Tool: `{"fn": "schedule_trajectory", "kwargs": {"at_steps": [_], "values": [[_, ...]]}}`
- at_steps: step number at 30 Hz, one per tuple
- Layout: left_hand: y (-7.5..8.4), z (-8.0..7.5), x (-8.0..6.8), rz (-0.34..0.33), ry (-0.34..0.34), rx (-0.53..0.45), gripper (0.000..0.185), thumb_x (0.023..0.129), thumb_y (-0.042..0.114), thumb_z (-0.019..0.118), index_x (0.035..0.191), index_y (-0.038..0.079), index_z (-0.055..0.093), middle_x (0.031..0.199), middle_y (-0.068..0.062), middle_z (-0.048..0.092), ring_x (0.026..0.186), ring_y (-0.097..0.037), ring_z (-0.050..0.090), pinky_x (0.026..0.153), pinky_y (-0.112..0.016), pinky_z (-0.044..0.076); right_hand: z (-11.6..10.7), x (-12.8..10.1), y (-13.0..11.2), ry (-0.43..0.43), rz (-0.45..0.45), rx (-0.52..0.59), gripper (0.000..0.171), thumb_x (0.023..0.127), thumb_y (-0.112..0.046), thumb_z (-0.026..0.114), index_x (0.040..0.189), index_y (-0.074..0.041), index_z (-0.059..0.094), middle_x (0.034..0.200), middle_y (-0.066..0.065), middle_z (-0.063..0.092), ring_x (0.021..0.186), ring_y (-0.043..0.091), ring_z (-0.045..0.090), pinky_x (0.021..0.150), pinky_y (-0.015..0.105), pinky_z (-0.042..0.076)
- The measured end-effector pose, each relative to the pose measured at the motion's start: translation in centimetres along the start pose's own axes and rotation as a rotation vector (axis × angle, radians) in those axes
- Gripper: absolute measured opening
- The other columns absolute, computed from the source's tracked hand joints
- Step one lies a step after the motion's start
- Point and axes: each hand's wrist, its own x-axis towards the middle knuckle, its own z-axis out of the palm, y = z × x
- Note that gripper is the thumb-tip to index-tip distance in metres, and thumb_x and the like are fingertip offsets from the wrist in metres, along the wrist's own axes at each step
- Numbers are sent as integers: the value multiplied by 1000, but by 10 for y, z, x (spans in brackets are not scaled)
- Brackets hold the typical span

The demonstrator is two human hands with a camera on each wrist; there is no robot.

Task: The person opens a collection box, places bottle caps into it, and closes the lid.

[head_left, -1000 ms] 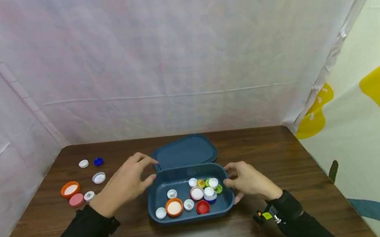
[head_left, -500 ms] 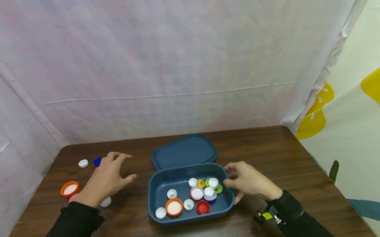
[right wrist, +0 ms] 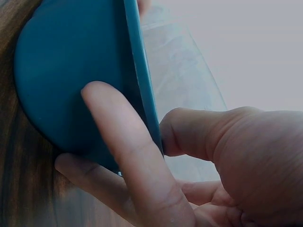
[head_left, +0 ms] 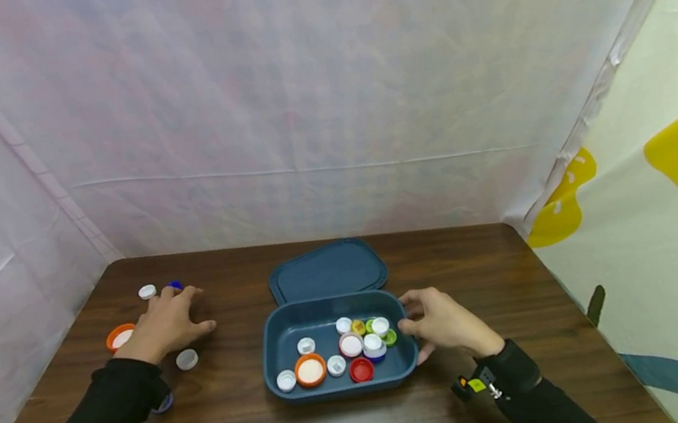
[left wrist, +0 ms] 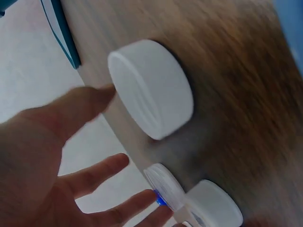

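Observation:
My left hand (head_left: 164, 326) hovers over the bottle caps on the left of the table, thumb and fingers spread, holding nothing. In the left wrist view a white bottle cap (left wrist: 156, 90) lies just past the thumb tip; a clear cap (left wrist: 165, 187) and another white one (left wrist: 215, 205) are by the fingers. On the right, my right hand (head_left: 446, 324) grips the end of a dark blue plastic box (head_left: 341, 391), thumb at the rim and fingers against the outer wall (right wrist: 71, 71). Inside the box are several caps, including an orange one (head_left: 310, 370) and a red one (head_left: 361, 369).
The box's blue lid (head_left: 327, 270) lies flat behind it. At the left are an orange cap (head_left: 119, 336), a white cap (head_left: 147, 291) and a blue cap (head_left: 174, 285) partly behind my fingers. Part of a bluish cap (head_left: 163, 403) shows beside my left sleeve.
My left hand has moved left from beside the box to over the loose caps, covering some and uncovering others. The right hand and the box have stayed put.

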Motion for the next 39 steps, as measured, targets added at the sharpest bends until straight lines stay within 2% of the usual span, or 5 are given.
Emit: {"fn": "schedule_trajectory", "kwargs": {"at_steps": [6, 9, 22, 29, 39], "values": [[-25, 16, 17, 79, 94, 62, 49, 96, 22, 91, 136, -3, 77, 130, -36, 73, 127, -61, 66, 103, -76, 59, 1, 0, -1, -4, 3, 3, 50, 110, -5, 75, 157, 7, 61, 138, 27, 79, 90, 26, 83, 68, 46, 73], [-29, 17, 21, 103, 124, 46, 34, 92, 8, 87, 125, -2, 81, 122, -32, 77, 123, -58, 68, 101, -73, 59, 1, 0, -1, -7, 1, 6, 51, 110, -5, 75, 157, 7, 61, 138, 27, 79, 89, 26, 83, 68, 46, 73], [1, -3, 4, 98, 95, 6, 29, 92, -2, 85, 120, -8, 80, 119, -36, 76, 113, -54, 69, 90, -64, 61, -2, -2, -2, -28, -3, 6, 51, 110, -7, 75, 158, 7, 61, 138, 27, 79, 88, 27, 84, 68, 45, 73], [32, -8, -1, 170, 133, -42, 29, 95, -1, 83, 123, -6, 81, 116, -31, 76, 109, -48, 69, 89, -60, 60, -2, -3, -2, -32, -16, -1, 52, 110, -7, 75, 158, 8, 60, 139, 29, 78, 87, 27, 84, 67, 45, 72], [97, -18, -16, 255, 136, -113, 31, 100, 4, 86, 130, 3, 81, 123, -28, 71, 99, -36, 72, 85, -55, 68, -3, 0, 0, -18, -13, -8, 51, 110, -6, 74, 158, 8, 60, 138, 29, 79, 81, 27, 84, 68, 45, 72]]}}
